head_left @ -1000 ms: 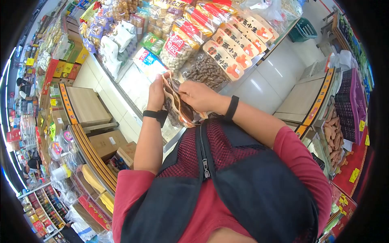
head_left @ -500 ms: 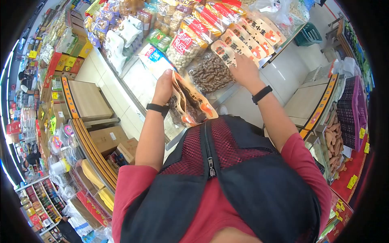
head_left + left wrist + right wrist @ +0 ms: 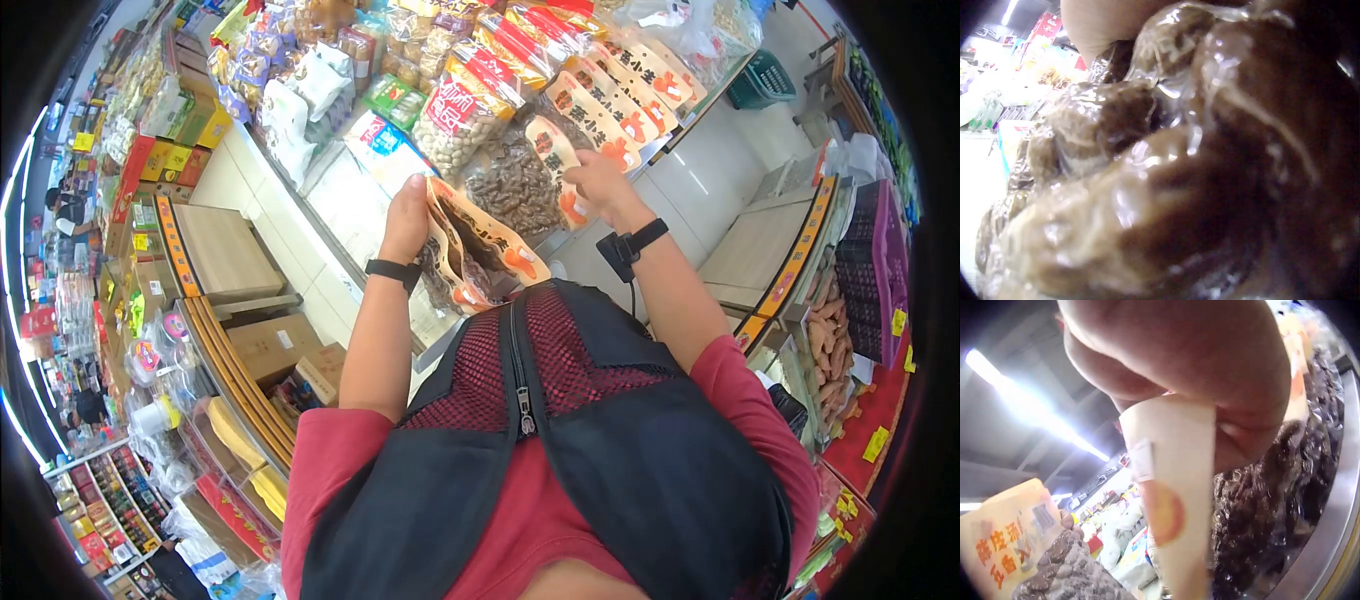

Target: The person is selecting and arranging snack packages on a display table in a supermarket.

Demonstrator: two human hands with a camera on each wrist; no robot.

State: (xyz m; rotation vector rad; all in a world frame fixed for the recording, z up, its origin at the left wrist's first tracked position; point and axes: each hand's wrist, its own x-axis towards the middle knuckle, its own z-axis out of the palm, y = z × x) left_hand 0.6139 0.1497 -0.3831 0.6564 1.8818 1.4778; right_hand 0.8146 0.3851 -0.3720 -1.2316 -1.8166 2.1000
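In the head view my left hand [image 3: 407, 222] grips clear bags of dark peanuts [image 3: 482, 248] with cream card tops, close in front of my vest. Glossy brown shells inside the bag [image 3: 1129, 206] fill the left wrist view. My right hand [image 3: 607, 190] pinches the cream card top [image 3: 553, 165] of another bag at the near end of a row. That bag's dark peanuts [image 3: 513, 190] lie on the display. Up close in the right wrist view, fingers curl over the card [image 3: 1179, 487], which stands nearly edge-on.
More cream-topped bags [image 3: 635, 85] line the right edge of the display, beside a red-and-yellow bag of pale nuts [image 3: 460, 115]. White packs [image 3: 305, 100] are heaped at its left. A green basket [image 3: 762, 80] stands on the floor beyond. Wooden display stands [image 3: 215, 245] flank me.
My right hand has left the bags near my vest, reached right to the row, and shifted one card top slightly toward me. My left hand keeps its hold.
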